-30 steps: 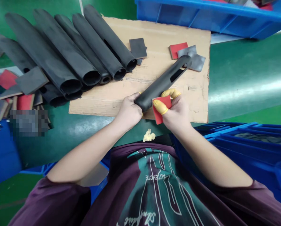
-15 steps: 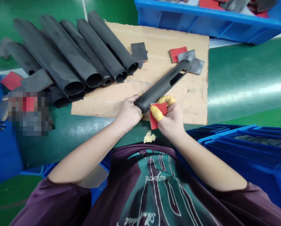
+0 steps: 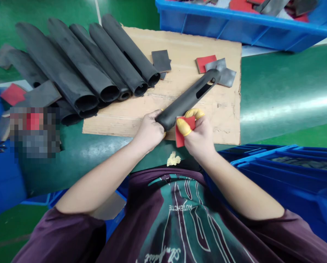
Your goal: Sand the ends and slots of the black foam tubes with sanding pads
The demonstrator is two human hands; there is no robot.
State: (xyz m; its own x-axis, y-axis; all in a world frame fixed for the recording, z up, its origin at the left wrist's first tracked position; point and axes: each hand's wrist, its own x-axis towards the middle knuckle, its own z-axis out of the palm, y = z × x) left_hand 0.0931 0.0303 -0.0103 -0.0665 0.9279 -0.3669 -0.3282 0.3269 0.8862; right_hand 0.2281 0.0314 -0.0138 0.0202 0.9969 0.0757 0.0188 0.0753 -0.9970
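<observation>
**Left hand** [image 3: 148, 131]: closed, gripping the near end of a black slotted tube [image 3: 188, 98].

**Right hand** [image 3: 200, 137]: thumb and forefinger, both in yellow finger cots [image 3: 183, 127], pinch a red square pad [image 3: 179, 140] at that tube end.

**Position:** tube held above a cardboard sheet [image 3: 220, 117] on the green bench [image 3: 275, 109], slanting from the sheet's near edge toward its right edge.

**Nearby:** loose grey pads [image 3: 226, 76] by the far tip; black tubes, stacked [image 3: 84, 62] along the left edge; blue crate [image 3: 220, 34] beyond the far edge.

**Risks:** smooth cots may let the pad slip; the one-end grip may let the tip swing into the loose pads.
</observation>
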